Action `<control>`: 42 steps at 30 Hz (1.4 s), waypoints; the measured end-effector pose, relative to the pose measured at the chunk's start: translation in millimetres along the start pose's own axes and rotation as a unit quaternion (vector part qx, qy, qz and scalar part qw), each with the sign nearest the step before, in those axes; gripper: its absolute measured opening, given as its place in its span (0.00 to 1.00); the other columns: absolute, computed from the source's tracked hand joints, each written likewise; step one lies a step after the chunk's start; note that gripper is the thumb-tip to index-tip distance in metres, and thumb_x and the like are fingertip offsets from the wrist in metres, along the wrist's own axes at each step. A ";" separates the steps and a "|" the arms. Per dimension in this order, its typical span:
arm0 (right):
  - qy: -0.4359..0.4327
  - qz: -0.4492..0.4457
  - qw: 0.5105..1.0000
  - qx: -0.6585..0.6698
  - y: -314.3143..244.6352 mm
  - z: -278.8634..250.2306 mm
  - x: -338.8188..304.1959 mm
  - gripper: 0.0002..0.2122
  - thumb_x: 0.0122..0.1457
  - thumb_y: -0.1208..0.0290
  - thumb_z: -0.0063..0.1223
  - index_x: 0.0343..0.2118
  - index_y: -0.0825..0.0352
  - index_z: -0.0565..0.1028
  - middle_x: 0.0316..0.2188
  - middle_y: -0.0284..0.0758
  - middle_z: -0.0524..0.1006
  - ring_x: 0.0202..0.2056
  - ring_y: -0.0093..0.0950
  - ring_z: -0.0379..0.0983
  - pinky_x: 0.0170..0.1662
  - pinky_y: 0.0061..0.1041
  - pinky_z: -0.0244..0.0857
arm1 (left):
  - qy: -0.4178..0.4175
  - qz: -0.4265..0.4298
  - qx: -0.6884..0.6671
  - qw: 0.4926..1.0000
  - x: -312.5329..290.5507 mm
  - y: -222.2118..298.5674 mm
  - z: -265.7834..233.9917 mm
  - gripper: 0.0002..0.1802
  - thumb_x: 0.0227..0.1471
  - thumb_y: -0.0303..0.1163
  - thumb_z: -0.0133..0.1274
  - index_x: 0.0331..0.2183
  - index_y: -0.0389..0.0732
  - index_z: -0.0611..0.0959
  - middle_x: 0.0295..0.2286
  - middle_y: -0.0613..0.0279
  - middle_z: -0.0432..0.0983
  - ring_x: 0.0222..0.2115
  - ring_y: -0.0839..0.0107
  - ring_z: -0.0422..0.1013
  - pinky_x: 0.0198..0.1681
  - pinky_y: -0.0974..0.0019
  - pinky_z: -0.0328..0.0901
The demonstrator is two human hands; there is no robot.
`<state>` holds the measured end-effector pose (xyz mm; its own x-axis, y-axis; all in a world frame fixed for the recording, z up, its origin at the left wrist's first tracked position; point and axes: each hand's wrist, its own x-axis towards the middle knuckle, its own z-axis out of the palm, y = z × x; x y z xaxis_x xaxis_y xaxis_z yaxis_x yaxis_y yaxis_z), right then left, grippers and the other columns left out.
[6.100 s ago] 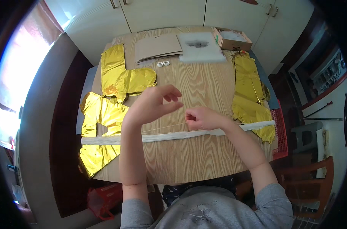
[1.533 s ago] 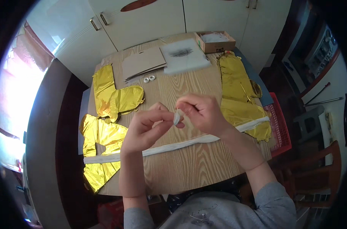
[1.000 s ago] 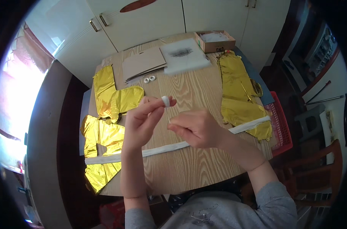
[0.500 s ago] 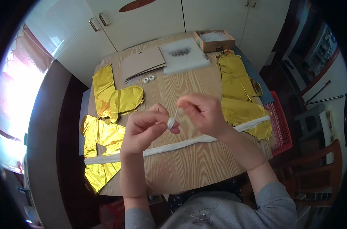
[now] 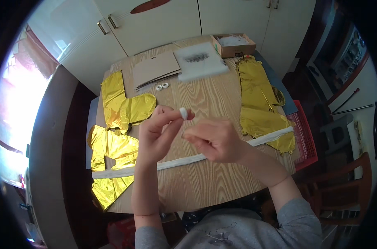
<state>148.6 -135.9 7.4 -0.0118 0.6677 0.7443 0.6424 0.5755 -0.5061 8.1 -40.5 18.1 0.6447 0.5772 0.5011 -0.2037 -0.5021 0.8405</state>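
In front of me, over the table, my left hand [image 5: 155, 135] is raised with its fingers closed on a small white coil of ribbon [image 5: 183, 113], which is wrapped round a fingertip. Just right of it and a little lower, my right hand [image 5: 215, 139] is closed in a pinch. The ribbon between the hands is hard to make out now. Below both hands, a long flat bundle of white ribbon strands [image 5: 180, 162] lies across the table, its middle partly covered by my right hand. Two small white ribbon coils [image 5: 162, 86] rest farther back.
Gold foil balloons lie flat at the left [image 5: 113, 101] and right [image 5: 259, 95], under the bundle's ends. Toward the back are brown card sheets [image 5: 155, 69], a white translucent sheet [image 5: 201, 62] and a cardboard box [image 5: 236, 50]. A red basket [image 5: 306, 137] stands beyond the right edge.
My left hand has tipped up, lifting the coil slightly. My right hand has moved down and toward me, from above the coil to below it. The rest stays put.
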 end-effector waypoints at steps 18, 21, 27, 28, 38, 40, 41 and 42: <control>0.158 -0.057 0.982 -0.084 1.3 -4.7 5.7 0.05 0.42 0.76 0.59 0.25 0.63 0.76 0.15 0.28 0.66 0.17 0.23 0.63 0.19 0.22 0.59 | -0.059 -0.053 -0.050 0.996 -4.8 -1.1 -2.1 0.08 0.47 0.22 0.51 0.33 0.34 0.80 0.26 0.64 0.74 0.27 0.79 0.63 0.33 0.75 0.60; 0.131 -0.042 0.989 -0.047 10.6 -7.9 4.1 0.03 0.46 0.78 0.58 0.25 0.66 0.76 0.20 0.28 0.68 0.20 0.18 0.63 0.19 0.17 0.57 | -0.082 -0.060 -0.051 0.994 -4.7 3.8 1.1 0.07 0.46 0.23 0.52 0.32 0.35 0.81 0.25 0.66 0.75 0.27 0.80 0.62 0.32 0.75 0.58; 0.054 0.120 0.988 0.080 9.1 -11.7 7.0 0.01 0.48 0.75 0.56 0.25 0.65 0.77 0.19 0.29 0.69 0.20 0.18 0.65 0.23 0.20 0.60 | -0.094 -0.088 -0.131 0.983 -7.3 -0.7 -0.7 0.08 0.46 0.24 0.53 0.32 0.35 0.81 0.25 0.66 0.76 0.27 0.80 0.62 0.34 0.74 0.59; 0.048 0.138 0.982 0.122 10.4 -10.2 6.2 0.01 0.49 0.75 0.55 0.26 0.65 0.77 0.19 0.29 0.70 0.21 0.17 0.65 0.23 0.19 0.60 | -0.098 -0.092 -0.144 0.980 -7.2 -1.1 -0.9 0.08 0.46 0.24 0.53 0.32 0.35 0.81 0.26 0.65 0.75 0.27 0.80 0.62 0.34 0.74 0.59; 0.064 0.172 0.946 0.266 17.8 7.4 1.4 0.05 0.53 0.75 0.52 0.32 0.68 0.76 0.24 0.30 0.71 0.23 0.15 0.66 0.24 0.15 0.59 | -0.027 -0.022 -0.234 0.972 -5.7 -16.1 4.6 0.10 0.48 0.23 0.51 0.35 0.32 0.79 0.33 0.59 0.73 0.38 0.73 0.67 0.43 0.72 0.61; 0.047 0.173 0.959 0.218 17.5 4.7 0.8 0.05 0.53 0.76 0.52 0.33 0.68 0.76 0.24 0.30 0.71 0.22 0.16 0.65 0.23 0.16 0.59 | 0.011 -0.016 -0.221 0.975 -4.7 -12.5 10.5 0.10 0.48 0.23 0.51 0.35 0.31 0.79 0.33 0.58 0.74 0.39 0.72 0.68 0.44 0.71 0.61; 0.042 0.173 0.962 0.207 17.0 4.7 -0.1 0.06 0.52 0.76 0.52 0.33 0.67 0.76 0.23 0.30 0.71 0.22 0.16 0.65 0.23 0.16 0.59 | 0.008 -0.021 -0.232 0.973 -4.5 -12.8 9.7 0.10 0.49 0.23 0.50 0.36 0.31 0.78 0.33 0.57 0.74 0.38 0.72 0.69 0.44 0.71 0.62; 0.036 0.173 0.965 0.194 16.3 4.0 -0.5 0.06 0.52 0.76 0.52 0.33 0.67 0.76 0.23 0.30 0.71 0.21 0.16 0.65 0.22 0.17 0.58 | 0.005 -0.025 -0.242 0.970 -4.3 -13.0 8.5 0.10 0.49 0.23 0.50 0.36 0.31 0.78 0.33 0.57 0.75 0.38 0.72 0.69 0.43 0.70 0.62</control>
<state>156.0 -125.0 -3.0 0.2143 0.8254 0.5224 0.2620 0.4666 -0.8448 14.3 -41.9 3.3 0.6566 0.5999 0.4572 -0.4963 -0.1128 0.8608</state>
